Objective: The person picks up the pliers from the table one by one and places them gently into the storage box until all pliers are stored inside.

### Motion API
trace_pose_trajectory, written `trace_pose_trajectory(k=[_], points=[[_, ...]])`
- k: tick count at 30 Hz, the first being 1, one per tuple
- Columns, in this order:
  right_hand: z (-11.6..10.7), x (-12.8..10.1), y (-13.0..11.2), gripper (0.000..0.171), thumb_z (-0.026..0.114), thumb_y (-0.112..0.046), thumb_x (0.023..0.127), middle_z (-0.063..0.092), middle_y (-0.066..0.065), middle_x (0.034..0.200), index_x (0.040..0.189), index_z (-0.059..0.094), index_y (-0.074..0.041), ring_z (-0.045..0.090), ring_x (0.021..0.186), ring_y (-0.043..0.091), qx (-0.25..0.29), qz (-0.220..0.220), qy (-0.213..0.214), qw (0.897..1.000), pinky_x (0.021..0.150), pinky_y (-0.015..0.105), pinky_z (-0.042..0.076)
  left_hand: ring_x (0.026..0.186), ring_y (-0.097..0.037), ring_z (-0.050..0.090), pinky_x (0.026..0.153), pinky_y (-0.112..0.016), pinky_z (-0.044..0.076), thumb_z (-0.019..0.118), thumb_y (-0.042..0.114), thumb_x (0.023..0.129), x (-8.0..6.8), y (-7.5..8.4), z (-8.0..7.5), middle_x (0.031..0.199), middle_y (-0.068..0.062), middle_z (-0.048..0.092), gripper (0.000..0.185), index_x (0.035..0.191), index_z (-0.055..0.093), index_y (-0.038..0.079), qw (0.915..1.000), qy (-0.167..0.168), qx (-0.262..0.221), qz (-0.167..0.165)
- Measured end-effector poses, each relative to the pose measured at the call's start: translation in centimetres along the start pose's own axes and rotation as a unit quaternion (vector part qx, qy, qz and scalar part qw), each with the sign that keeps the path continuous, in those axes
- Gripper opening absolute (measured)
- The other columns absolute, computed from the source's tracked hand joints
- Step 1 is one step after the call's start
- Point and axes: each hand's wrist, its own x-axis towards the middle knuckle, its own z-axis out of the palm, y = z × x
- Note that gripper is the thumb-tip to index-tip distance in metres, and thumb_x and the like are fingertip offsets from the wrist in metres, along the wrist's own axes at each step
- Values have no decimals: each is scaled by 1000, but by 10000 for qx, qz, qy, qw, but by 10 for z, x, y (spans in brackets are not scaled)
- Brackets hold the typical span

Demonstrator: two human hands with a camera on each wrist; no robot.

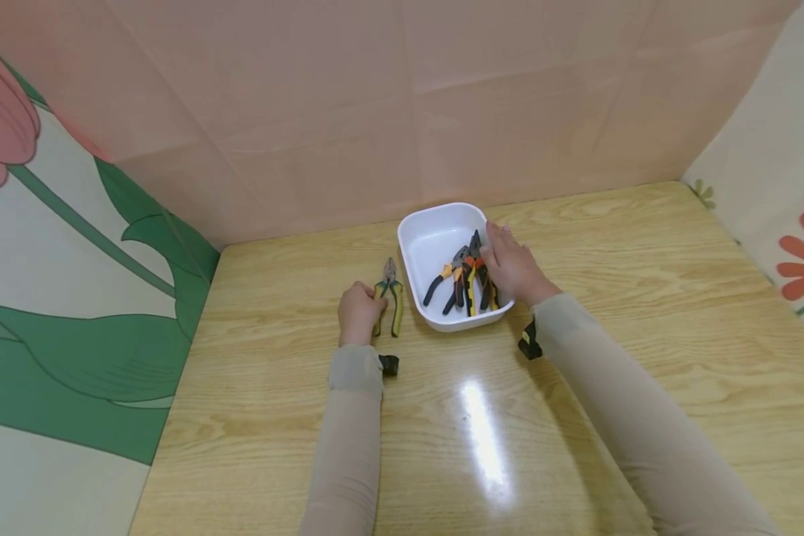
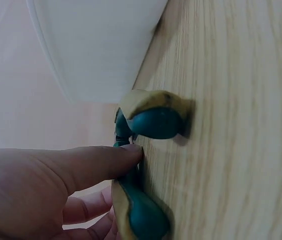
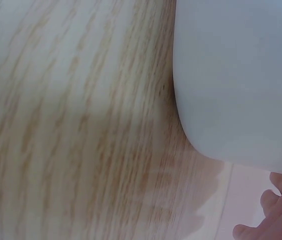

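A pair of combination pliers (image 1: pixel 397 309) with yellow-and-green handles lies on the table left of a white plastic tray (image 1: pixel 435 324). My left hand (image 1: pixel 359 313) pinches one of its handles between thumb and fingers. The left wrist view shows the thumb (image 2: pixel 116 162) against the green part of the pliers, their handles spread. At the tray's right side my right hand (image 1: pixel 517 272) holds the rim, thumb at the inner edge. Fingertips of that hand (image 3: pixel 276 215) show past the tray's wall in the right wrist view. Several pliers (image 1: pixel 470 275) with black, orange and yellow handles lie inside the tray.
The wood-grain table (image 1: pixel 254 387) meets a pink cloth backdrop (image 1: pixel 308 126) behind the tray. A printed panel with large leaves (image 1: pixel 74 357) stands at the left, and a flowered one (image 1: pixel 764 171) at the right. Light glares on the tabletop in front.
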Motion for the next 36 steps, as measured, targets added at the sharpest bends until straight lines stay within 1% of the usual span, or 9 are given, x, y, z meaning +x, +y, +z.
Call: trace_pose_trajectory(k=[9,13,18,24,33,36], points=[[0,-1,1,63,22,-36,112,1,17,169,162,-4,-9,-5,155,37,94,46,-41,9999,121,62,-2,97,-33,64,88,-43,53,71,19,96,0,0,1,105,-17,68,24,109,65,-1,9996,21,206,170],[0,-1,1,63,22,-36,112,1,16,169,162,-4,-9,-5,155,36,123,55,-39,9999,121,62,-2,98,-33,64,89,-43,53,69,20,97,1,0,2,107,-17,69,25,110,66,-1,9996,-2,244,145],[0,0,1,64,20,-40,111,2,16,169,162,-3,-9,-4,155,36,100,35,-25,9999,121,62,-2,100,-34,64,90,-44,53,68,20,97,2,-2,2,109,-17,69,27,112,66,-1,9997,-55,225,110],[0,1,1,64,19,-41,111,1,16,169,162,-3,-10,-5,155,36,144,11,-28,9999,121,61,-2,99,-33,63,90,-44,53,68,21,97,3,-2,0,109,-17,69,27,112,67,-1,9996,-110,253,117],[0,-1,1,65,18,-43,111,1,15,169,162,-2,-9,-4,155,36,153,-13,-1,9999,121,61,-2,93,-31,64,86,-43,53,69,25,97,4,-1,-1,106,-14,70,26,109,69,2,9972,-138,718,176],[0,-1,1,64,19,-42,111,2,14,169,163,-1,-10,-4,155,36,171,-29,21,9998,121,61,-1,91,-30,64,83,-43,53,69,25,98,4,-1,-1,104,-14,69,25,108,68,2,9966,-143,789,185]])
